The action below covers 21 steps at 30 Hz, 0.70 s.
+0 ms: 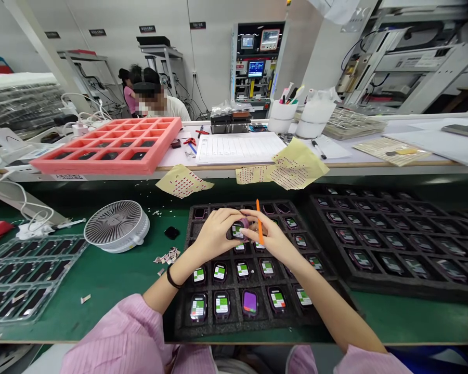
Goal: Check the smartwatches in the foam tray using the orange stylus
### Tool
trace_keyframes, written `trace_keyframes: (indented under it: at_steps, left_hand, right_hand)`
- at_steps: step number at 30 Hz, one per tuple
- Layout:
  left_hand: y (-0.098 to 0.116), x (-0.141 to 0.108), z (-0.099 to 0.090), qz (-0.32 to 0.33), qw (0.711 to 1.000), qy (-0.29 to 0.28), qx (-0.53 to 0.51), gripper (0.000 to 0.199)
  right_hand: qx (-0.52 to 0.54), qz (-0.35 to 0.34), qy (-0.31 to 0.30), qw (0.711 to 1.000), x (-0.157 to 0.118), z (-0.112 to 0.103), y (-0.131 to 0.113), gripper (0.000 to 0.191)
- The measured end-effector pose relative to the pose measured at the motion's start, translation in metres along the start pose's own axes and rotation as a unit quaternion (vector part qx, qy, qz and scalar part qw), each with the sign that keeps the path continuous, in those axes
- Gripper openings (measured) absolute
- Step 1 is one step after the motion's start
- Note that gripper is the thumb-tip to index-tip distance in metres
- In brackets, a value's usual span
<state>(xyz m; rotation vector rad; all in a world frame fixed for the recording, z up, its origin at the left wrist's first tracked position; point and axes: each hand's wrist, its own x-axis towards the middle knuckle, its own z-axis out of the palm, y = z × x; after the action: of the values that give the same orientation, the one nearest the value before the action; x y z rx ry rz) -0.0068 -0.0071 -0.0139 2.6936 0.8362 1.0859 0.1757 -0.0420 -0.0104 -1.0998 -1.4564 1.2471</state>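
Note:
My left hand (214, 234) and my right hand (269, 238) meet above a black foam tray (187, 324). Between them my left fingers grip a small square smartwatch body (237, 230) with a green-and-white screen label. My right hand pinches an orange plastic stick (259, 221) and its fingertips touch the watch. Several similar watches sit in the tray's pockets below my hands, and one shows a purple screen (249, 303). A black band circles my left wrist (173, 278). Pink striped sleeves cover my forearms near the elbows.
A second black tray of watches (393, 244) lies to the right on the green mat (101, 291). To the left stand a white fan (115, 226) and a clear plastic tray (31, 275). Beyond, a pink foam tray (101, 166) sits on the shelf; a co-worker (166, 104) sits farther back.

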Motion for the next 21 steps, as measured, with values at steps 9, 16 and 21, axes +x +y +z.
trace_keyframes:
  at_steps: [9,16,21]
  left_hand:
    - [0.013,0.003,-0.008,0.058,0.990,0.081,-0.097,0.050]
    - [0.016,0.002,-0.010,0.062,0.993,0.046,-0.085,0.042]
    - [0.017,0.002,-0.011,0.074,0.992,0.058,-0.090,0.041]
  right_hand:
    - [0.149,0.021,-0.117,0.982,-0.005,-0.004,-0.015,0.035]
    - [0.176,0.039,-0.101,0.978,-0.003,-0.004,-0.011,0.035]
    - [0.164,0.036,-0.108,0.980,-0.006,-0.005,-0.014,0.039]
